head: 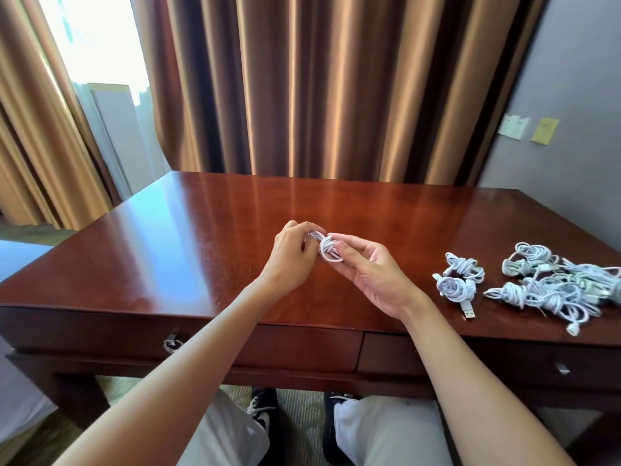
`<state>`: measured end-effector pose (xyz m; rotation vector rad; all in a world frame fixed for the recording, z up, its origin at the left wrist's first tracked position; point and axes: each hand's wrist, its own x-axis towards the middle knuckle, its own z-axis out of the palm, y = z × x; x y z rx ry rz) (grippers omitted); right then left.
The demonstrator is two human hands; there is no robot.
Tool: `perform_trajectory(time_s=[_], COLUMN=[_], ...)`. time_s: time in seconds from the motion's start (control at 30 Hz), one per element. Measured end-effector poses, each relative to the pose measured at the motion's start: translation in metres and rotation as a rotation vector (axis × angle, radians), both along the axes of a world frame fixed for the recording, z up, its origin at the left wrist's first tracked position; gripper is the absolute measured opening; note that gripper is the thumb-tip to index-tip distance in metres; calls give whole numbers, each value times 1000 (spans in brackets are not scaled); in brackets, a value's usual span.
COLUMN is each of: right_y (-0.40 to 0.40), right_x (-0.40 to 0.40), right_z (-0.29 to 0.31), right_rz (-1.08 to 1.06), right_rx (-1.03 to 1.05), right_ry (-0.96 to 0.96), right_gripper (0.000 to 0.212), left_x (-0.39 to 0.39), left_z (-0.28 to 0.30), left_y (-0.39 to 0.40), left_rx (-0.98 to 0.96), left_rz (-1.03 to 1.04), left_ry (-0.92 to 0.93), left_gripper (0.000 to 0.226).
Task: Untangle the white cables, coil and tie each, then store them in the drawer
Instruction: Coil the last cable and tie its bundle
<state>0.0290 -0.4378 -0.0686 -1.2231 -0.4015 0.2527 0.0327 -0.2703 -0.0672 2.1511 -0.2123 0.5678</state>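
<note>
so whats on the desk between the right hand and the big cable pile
Two small coiled cables lie there, left of the pile and right of the right hand, in the head view.

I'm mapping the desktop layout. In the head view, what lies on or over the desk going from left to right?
Left hand → small coiled cable held between both hands → right hand → two tied cable bundles → big pile of white cables.

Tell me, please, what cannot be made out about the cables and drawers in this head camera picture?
- Coiled cable between left hand and right hand: fingers cover its ends, so whether it is tied is unclear.
- Cable pile: cut off by the right edge; count unclear.
- Left drawer: the forearm hides most of its handle.
- Drawer insides: closed fronts hide them.
</note>
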Motion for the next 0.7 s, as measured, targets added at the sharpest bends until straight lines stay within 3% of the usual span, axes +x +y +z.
perform_trajectory(time_s=[0.2,0.3,0.43,0.57,0.7], right_y=[7,10,12,12,13], right_x=[4,7,6,9,8], right_z=[-8,-8,-9,-13,-15], right_rz=[-96,-267,-486,-533,-567], right_rx=[-171,-353,-439,-600,-466], right_ry=[-160,-344,-490,-539,-501], right_gripper=[29,18,10,13,13], left_x=[3,3,3,4,7], left_z=[-3,-4,-8,-8,-9], left_y=[7,4,1,-2,-7], left_rx=[-80,-167,-354,-336,-383], left_rz=[-69,-58,-44,-8,25], left_ry=[102,118,121,113,129], left_gripper=[33,35,34,35,37])
